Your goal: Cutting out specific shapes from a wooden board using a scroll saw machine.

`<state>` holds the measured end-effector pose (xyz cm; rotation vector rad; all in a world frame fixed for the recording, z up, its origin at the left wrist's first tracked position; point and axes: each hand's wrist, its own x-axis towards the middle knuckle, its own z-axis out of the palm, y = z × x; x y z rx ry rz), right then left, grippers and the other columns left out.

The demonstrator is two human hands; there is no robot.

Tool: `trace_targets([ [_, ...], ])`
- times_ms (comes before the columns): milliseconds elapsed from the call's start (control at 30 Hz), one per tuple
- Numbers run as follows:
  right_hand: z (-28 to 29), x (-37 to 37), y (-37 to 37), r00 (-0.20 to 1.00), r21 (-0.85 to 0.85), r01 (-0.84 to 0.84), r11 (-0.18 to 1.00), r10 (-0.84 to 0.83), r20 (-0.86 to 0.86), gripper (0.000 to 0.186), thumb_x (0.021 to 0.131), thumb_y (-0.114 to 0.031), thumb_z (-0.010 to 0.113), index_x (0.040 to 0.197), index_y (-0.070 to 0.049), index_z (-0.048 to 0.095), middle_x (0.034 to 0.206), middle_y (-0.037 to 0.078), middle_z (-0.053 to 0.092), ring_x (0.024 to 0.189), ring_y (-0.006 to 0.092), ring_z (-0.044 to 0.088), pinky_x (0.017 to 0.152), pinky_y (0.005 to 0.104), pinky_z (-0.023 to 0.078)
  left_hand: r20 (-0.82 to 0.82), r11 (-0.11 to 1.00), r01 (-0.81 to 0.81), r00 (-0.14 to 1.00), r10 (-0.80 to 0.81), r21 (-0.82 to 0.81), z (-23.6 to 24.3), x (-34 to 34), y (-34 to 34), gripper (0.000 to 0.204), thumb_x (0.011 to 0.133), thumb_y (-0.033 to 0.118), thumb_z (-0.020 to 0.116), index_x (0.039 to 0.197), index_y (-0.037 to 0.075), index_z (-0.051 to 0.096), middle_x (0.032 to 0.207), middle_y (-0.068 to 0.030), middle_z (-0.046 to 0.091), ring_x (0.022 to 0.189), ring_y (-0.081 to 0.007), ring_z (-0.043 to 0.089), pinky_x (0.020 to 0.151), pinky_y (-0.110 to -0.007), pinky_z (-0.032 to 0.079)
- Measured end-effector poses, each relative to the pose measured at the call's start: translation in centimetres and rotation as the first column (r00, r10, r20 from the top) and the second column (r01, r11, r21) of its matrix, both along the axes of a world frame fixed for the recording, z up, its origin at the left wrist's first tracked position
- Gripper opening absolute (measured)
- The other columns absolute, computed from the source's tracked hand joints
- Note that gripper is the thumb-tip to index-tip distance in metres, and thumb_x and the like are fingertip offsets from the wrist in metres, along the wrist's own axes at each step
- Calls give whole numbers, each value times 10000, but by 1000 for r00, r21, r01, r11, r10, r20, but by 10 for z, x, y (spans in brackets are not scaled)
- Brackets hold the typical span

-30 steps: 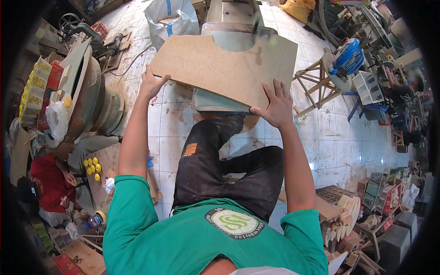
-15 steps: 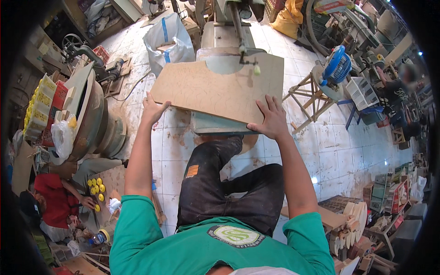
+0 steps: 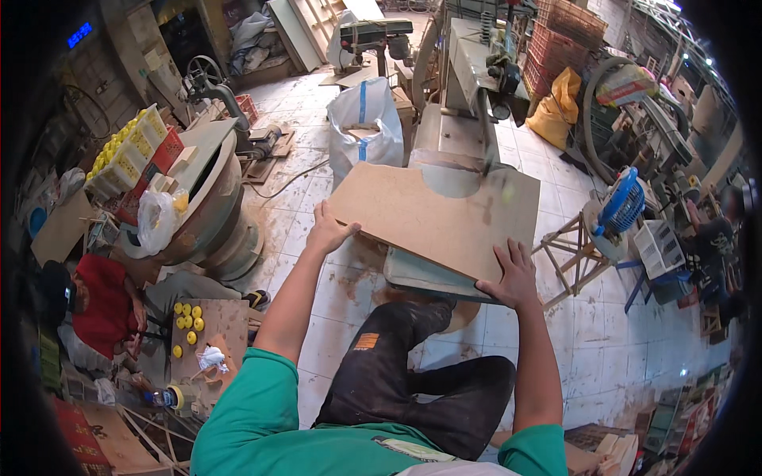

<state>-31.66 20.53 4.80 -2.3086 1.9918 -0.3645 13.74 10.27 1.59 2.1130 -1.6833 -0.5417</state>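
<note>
A brown board (image 3: 421,222) with a curved cutout in its far edge lies over the pale table (image 3: 425,274) of an upright saw-like machine (image 3: 468,63). The machine's arm reaches down near the cutout; the exact contact is blurred. My left hand (image 3: 329,230) grips the board's near left corner, thumb along the edge. My right hand (image 3: 512,274) rests at the near right part of the board, fingers spread over the edge and thumb pointing left.
A white sack (image 3: 361,119) stands beyond the board. Left are a drum-like machine (image 3: 222,206), yellow crates (image 3: 127,147) and a person in red (image 3: 107,305) beside a low board with yellow pieces. Right are a blue fan (image 3: 623,198) on a wooden stand and another person (image 3: 714,230).
My head view has swung upward, showing more of the machine and workshop; the board and both hands appear lower and farther right. Both hands remain on the board.
</note>
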Motion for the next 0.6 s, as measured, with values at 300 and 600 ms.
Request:
trace_targets([
  [300,-14,-5,-20,992,-64,21,998,-13,129,516,966,-445,523,1404,-176,553,1570,119,370,1466,383,278,1161,531,262,62,999,-21,998,22,-27,-7,7,-2,1263,722,708,720,1574,17,94,1615,-233,126,1391,-417,404,1113,-471,398],
  [600,-29,-14,-28,964,-152,223,963,-195,182,525,963,-436,513,1363,-102,572,1514,225,406,1422,427,329,1172,502,258,182,999,-7,983,0,38,7,-9,8,1247,737,749,669,1565,-6,120,1614,-213,157,1493,-393,183,1168,-540,270],
])
